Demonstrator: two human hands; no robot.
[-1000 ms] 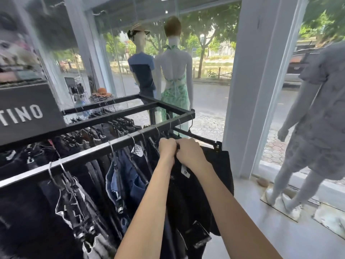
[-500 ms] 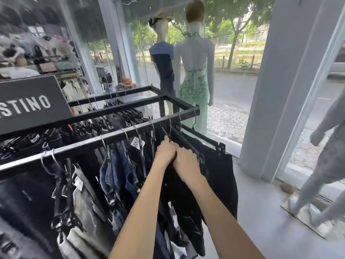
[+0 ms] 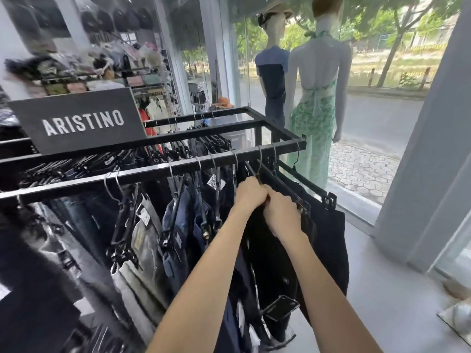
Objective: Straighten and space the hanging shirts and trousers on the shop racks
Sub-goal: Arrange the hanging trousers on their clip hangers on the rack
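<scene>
Shows dark trousers [image 3: 270,250] hanging from a clip hanger [image 3: 276,184] near the right end of the front rail [image 3: 142,174]. Held at the hanger top by both grips: left grip [image 3: 251,193] curled round the bar just below the hook, right grip [image 3: 281,212] curled over bar and waistband just beside it, the 2 touching. Fingertip placement hidden beneath the knuckles.

Runs, along the hanger's long axis, from the hook down and to the right toward the person, skewed to the rail rather than square across it. Places the left grip nearer the hook and rail, the right grip nearer the free outer end.

Leaves the outermost black trousers [image 3: 328,238] just beside on the right, close and roughly parallel, end clip lying past the right grip. Leaves blue jeans [image 3: 178,225] and other dark garments further left along the same rail, more widely spaced.

Judged as mid-straightening. Likely calls for swinging the outer end with the right grip, pivoting at the hook under the left, then sliding along the rail to even the spacing. Risks dragging the neighbouring hanger along, given the closeness.

Beyond the rack: black brand sign [image 3: 76,121] on the middle rail, 2 mannequins [image 3: 316,103] at the window glass, grey pillar [image 3: 420,174] to the right.
</scene>
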